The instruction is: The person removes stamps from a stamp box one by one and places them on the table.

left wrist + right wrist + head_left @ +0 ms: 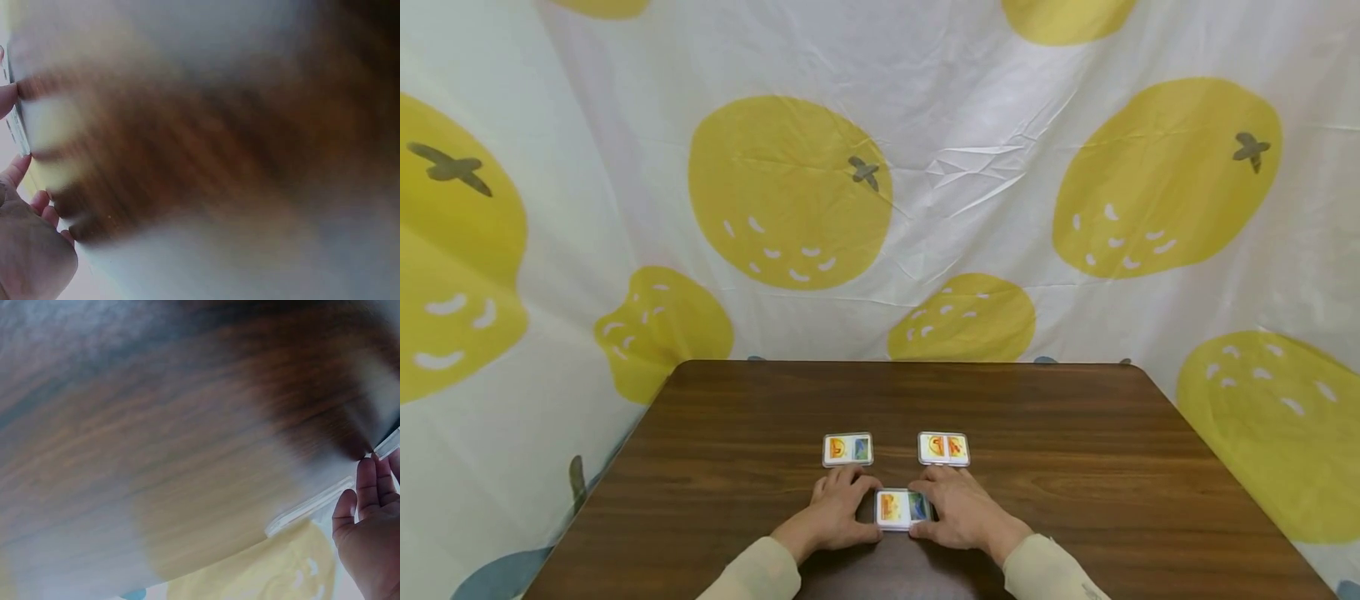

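Observation:
Closest to the person on the brown table lies a flat clear card case point(892, 510) with an orange picture and a blue-green one on white. My left hand point(838, 508) grips its left side, thumb at the near corner and index finger at the far corner. On the opposite side my right hand point(958, 508) holds it the same way, covering part of the right edge. In the left wrist view, fingers point(20, 167) meet a thin clear edge point(19, 128). Fingertips in the right wrist view reach a case edge point(389, 445).
Two similar cases lie farther back: one at left point(847, 449) with orange and blue-green pictures, one at right point(943, 448) with two orange-red pictures. Both sit just beyond the hands. The wooden table point(737, 408) ends at a white curtain point(940, 242) printed with yellow fruit.

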Demonstrator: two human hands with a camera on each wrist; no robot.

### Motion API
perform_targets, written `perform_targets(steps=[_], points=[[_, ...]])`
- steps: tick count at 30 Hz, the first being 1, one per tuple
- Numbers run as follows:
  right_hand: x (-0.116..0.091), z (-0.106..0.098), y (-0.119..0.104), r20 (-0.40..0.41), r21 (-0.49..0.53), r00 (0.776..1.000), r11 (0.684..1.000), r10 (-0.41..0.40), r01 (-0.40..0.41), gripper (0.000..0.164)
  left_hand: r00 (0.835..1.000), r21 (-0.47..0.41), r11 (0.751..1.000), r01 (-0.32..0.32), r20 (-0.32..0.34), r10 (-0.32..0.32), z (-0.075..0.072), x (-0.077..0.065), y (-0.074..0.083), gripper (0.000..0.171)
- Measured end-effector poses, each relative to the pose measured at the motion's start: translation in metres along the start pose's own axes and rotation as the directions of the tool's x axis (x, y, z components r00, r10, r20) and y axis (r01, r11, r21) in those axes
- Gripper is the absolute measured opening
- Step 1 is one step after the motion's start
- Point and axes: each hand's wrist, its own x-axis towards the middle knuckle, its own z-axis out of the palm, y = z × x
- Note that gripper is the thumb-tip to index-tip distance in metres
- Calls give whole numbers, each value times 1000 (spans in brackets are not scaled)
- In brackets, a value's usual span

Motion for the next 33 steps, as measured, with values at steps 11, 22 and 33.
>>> perform_targets(steps=[11,22,33], points=[[2,1,-1,19,-37,1000,999,4,-3,68,1000,-35,999,-15,8,15,-4,-3,2,53],[3,0,0,31,0,1000,1000,0,0,62,1000,-63,998,15,19,-14,-1,0,1,51],[4,-1,-2,25,72,999,997,26,-28,61,1000,-56,998,-16,-1,16,1,-1,-5,54]])
